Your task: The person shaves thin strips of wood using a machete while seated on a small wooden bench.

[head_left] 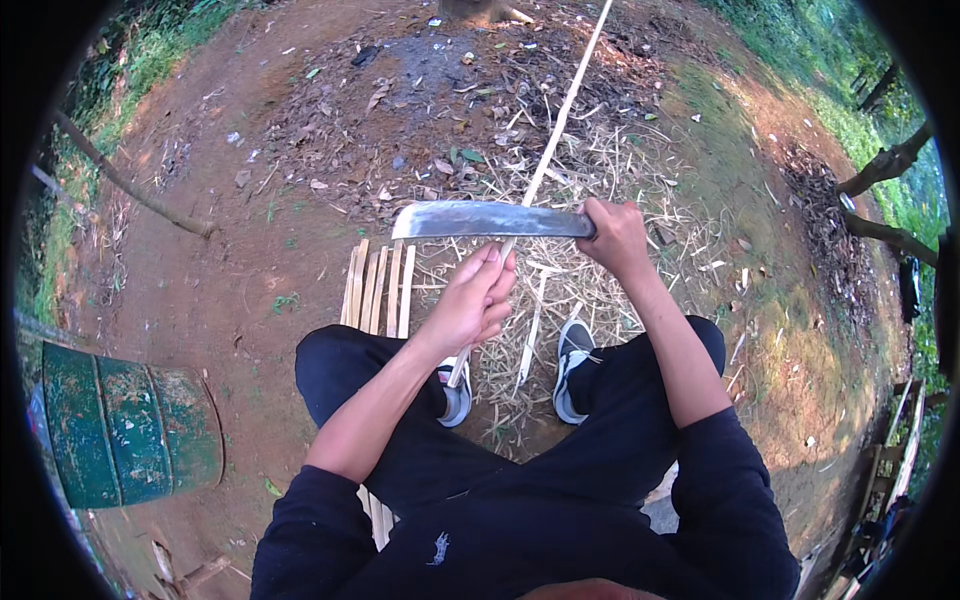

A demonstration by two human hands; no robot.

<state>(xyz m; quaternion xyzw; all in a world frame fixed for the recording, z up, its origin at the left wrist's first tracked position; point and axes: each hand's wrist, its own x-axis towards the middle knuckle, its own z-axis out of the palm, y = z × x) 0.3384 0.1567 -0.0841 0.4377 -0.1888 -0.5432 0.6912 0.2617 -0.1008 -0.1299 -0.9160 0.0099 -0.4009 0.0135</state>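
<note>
- ground (250, 250): bare brown earth with dry leaves; a mat of pale shavings (600, 170) lies ahead of the feet, which suggests much paring is already done.
- drum (130, 425): one, green, lying on its side at the person's left, well apart from the work.
- long bamboo strip (560, 110): one, running from the left hand away to the upper edge; it passes under the blade, so the cut looks to be under way, with most of its length still ahead.
- finished slats (375, 285): about six pale pieces side by side on the ground, just left of the left knee.
- knife (480, 220): one, broad steel blade held level across the strip.
- shoes (573, 365): two, dark with white soles.
- right hand (615, 235): grip closed round the knife handle.
- left hand (475, 300): grip pinched on the strip's near end, just below the blade.
</note>
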